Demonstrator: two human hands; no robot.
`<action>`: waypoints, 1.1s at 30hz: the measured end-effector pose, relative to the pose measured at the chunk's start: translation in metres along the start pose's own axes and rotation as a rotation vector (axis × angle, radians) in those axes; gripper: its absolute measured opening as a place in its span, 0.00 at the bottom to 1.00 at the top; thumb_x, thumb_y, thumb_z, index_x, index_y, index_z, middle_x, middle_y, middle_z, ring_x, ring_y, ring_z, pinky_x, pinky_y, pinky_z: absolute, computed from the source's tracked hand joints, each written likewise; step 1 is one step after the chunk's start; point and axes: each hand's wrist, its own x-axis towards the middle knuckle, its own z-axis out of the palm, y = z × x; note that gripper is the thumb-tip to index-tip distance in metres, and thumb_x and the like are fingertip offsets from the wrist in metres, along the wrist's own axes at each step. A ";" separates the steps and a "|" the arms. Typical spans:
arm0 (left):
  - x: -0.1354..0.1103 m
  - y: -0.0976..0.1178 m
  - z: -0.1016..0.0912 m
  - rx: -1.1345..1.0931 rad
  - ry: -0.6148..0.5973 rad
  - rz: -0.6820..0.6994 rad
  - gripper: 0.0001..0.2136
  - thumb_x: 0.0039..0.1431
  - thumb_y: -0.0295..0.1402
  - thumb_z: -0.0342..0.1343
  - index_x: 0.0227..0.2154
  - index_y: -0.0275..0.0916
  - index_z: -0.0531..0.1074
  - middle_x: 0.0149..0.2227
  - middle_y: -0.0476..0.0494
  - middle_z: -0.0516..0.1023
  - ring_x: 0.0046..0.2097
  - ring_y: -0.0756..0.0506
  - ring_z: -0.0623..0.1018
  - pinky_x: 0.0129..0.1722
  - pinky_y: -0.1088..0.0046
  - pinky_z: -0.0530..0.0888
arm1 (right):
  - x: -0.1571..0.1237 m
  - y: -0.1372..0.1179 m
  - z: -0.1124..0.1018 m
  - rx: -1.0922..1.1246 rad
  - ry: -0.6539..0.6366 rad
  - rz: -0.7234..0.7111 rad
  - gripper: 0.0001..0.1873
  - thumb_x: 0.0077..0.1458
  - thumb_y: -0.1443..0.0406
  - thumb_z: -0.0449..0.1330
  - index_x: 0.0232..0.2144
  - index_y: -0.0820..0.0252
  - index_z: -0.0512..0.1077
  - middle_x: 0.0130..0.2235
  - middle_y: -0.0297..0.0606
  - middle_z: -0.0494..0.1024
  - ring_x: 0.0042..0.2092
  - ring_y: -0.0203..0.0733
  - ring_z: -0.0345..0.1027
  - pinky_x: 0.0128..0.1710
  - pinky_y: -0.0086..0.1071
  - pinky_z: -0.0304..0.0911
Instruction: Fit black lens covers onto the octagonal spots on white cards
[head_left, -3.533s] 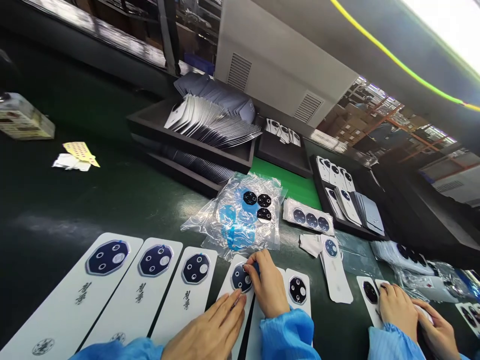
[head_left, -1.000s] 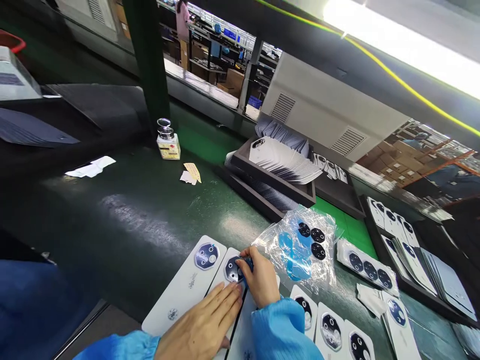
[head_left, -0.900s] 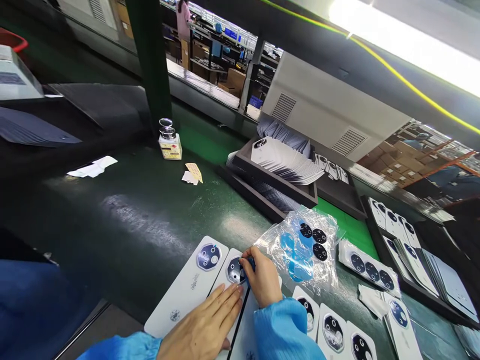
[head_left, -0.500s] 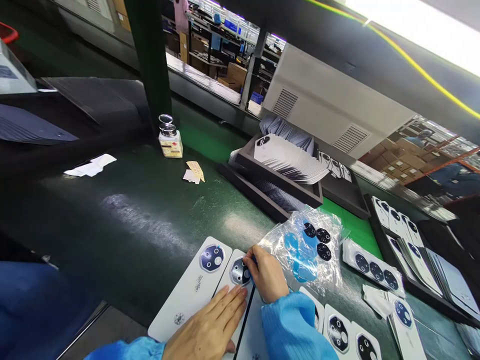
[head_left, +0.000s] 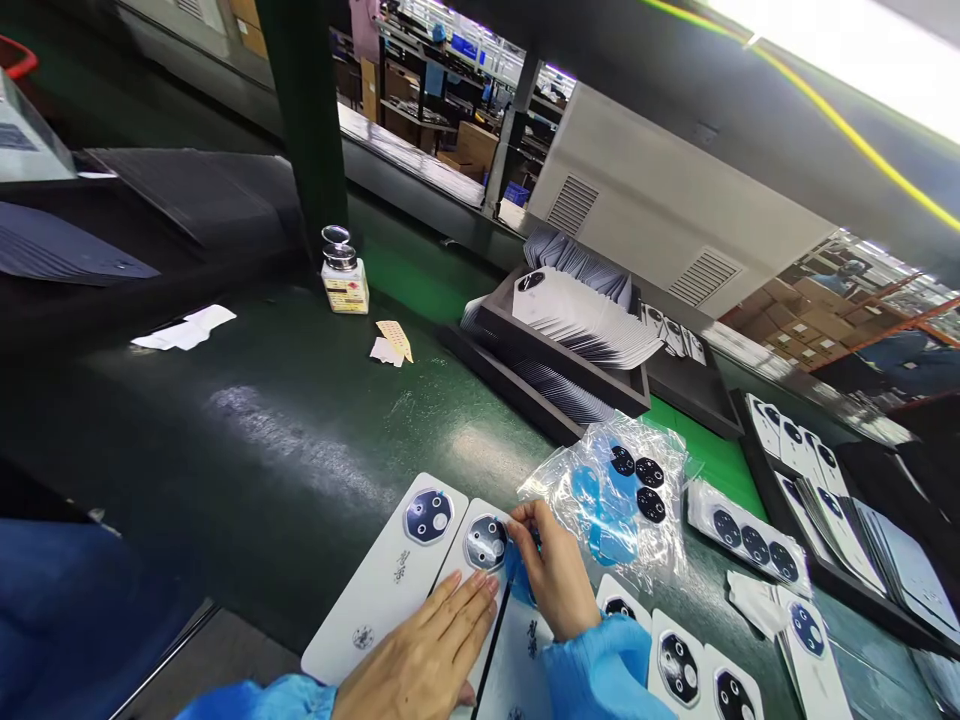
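My left hand (head_left: 427, 640) lies flat, fingers stretched out, on a white phone back cover (head_left: 474, 510) with a round dark camera plate (head_left: 486, 542). Just right of that plate, my right hand (head_left: 555, 570) is closed in a pinch on a thin blue film (head_left: 519, 578), which hangs below its fingertips. Another white back cover (head_left: 367, 590) with a camera plate lies to the left. A third white cover (head_left: 517, 650) is partly hidden beneath my right hand and sleeve. More covers with black camera plates (head_left: 679, 668) lie to the right.
Behind my right hand lies a clear plastic bag (head_left: 555, 470) with loose black discs and blue film pieces. Black trays (head_left: 570, 360) hold stacked covers further back. A small pump bottle (head_left: 346, 285), paper scraps (head_left: 388, 345) and a white sheet (head_left: 184, 330) rest on the green table.
My right hand has moved slightly right, away from the camera plate, and blue film now shows below its fingers. My left hand stays flat on the cover.
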 end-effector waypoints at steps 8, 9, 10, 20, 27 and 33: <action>-0.004 0.002 0.010 -0.015 0.045 -0.027 0.17 0.68 0.34 0.45 0.53 0.28 0.68 0.55 0.36 0.71 0.56 0.43 0.72 0.53 0.69 0.73 | -0.018 -0.003 0.017 -0.427 0.045 -0.230 0.21 0.54 0.76 0.51 0.48 0.59 0.70 0.30 0.37 0.80 0.27 0.43 0.76 0.21 0.30 0.60; -0.005 0.003 0.016 -0.018 0.050 -0.037 0.18 0.68 0.37 0.45 0.53 0.29 0.68 0.56 0.36 0.71 0.56 0.43 0.72 0.54 0.69 0.72 | -0.019 -0.004 0.019 -0.473 0.053 -0.242 0.22 0.52 0.77 0.51 0.48 0.60 0.71 0.29 0.36 0.80 0.26 0.42 0.75 0.20 0.30 0.59; -0.006 0.005 0.022 -0.017 0.051 -0.051 0.19 0.68 0.38 0.45 0.53 0.29 0.68 0.56 0.36 0.71 0.57 0.42 0.71 0.55 0.68 0.72 | -0.020 -0.005 0.020 -0.505 0.058 -0.247 0.22 0.51 0.77 0.51 0.47 0.60 0.71 0.28 0.36 0.79 0.26 0.41 0.75 0.20 0.30 0.58; -0.010 0.008 0.036 -0.015 0.063 -0.074 0.18 0.67 0.33 0.47 0.55 0.29 0.66 0.58 0.37 0.69 0.59 0.43 0.68 0.57 0.67 0.68 | -0.017 -0.002 0.012 -0.191 0.095 -0.091 0.08 0.59 0.69 0.52 0.37 0.56 0.70 0.29 0.31 0.80 0.28 0.38 0.75 0.24 0.26 0.62; -0.002 -0.004 0.002 0.040 0.113 -0.007 0.16 0.68 0.30 0.42 0.50 0.29 0.71 0.53 0.39 0.75 0.53 0.44 0.75 0.51 0.71 0.74 | 0.015 -0.006 0.009 0.023 0.022 0.042 0.04 0.51 0.71 0.58 0.28 0.56 0.67 0.33 0.35 0.76 0.35 0.39 0.72 0.34 0.28 0.65; -0.004 -0.003 0.001 0.014 0.120 -0.011 0.16 0.69 0.33 0.42 0.51 0.31 0.70 0.53 0.40 0.75 0.54 0.45 0.74 0.52 0.71 0.72 | 0.023 -0.008 0.008 -0.012 -0.071 0.083 0.06 0.53 0.72 0.56 0.27 0.57 0.66 0.33 0.35 0.73 0.34 0.40 0.71 0.34 0.30 0.64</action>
